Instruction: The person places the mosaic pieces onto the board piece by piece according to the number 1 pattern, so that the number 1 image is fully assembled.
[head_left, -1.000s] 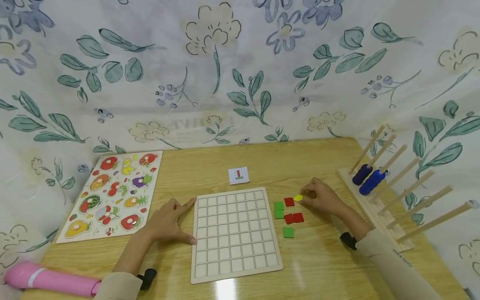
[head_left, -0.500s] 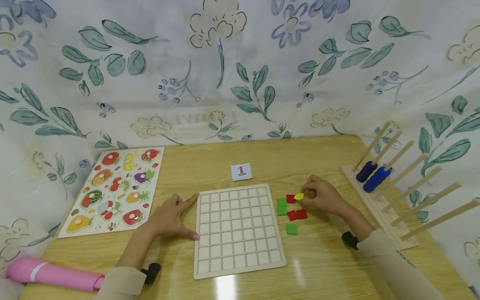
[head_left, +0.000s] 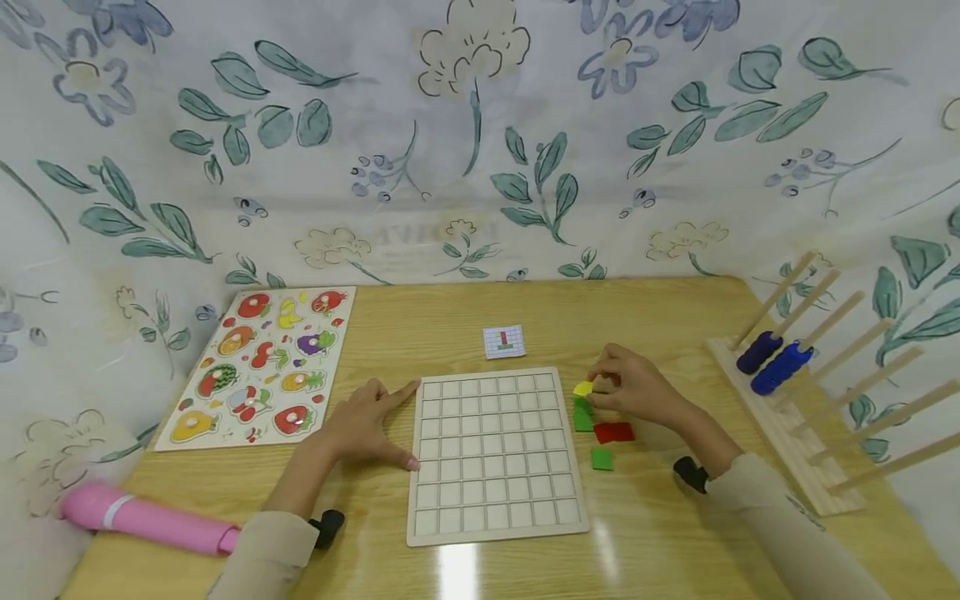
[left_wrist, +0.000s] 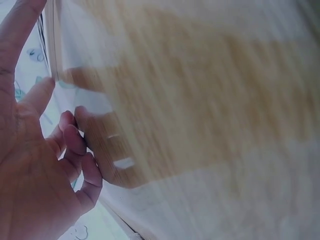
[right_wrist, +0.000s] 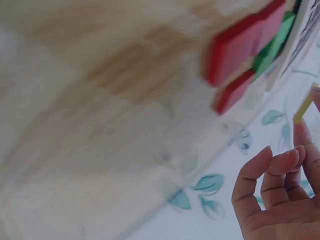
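"Fingers first: how do they lie?"

"On the right hand point(head_left: 636, 388), thumb and fingertips pinch a thin, bright yellow tile point(head_left: 582, 388). On the left hand point(head_left: 366, 423), thumb and index are spread wide, tips against the left edge of a pale wooden board marked into square cells point(head_left: 497, 447)."

"And where is the yellow tile?"

"Just off the board's right edge, by two flat green square tiles point(head_left: 583, 418). Whether it touches them, one cannot tell."

"What could go wrong?"

"That pinch looks narrow, so the tile might slip or twist. Carried low, it could nudge the green pair, or the hand could scatter the flat red square tiles point(head_left: 614, 432) beside it. A sideways push from the left hand would probably slide the board, since the tabletop point(head_left: 652, 533) looks glossy."

"Does one view show what another keeps back?"

"Head view shows two red tiles; the right wrist view adds a third red tile point(right_wrist: 235, 93), presumably behind the hand from overhead. It also catches the yellow tile edge-on. Left wrist view shows the last three fingers point(left_wrist: 75, 141) loosely curled, but only the head view has the whole board."
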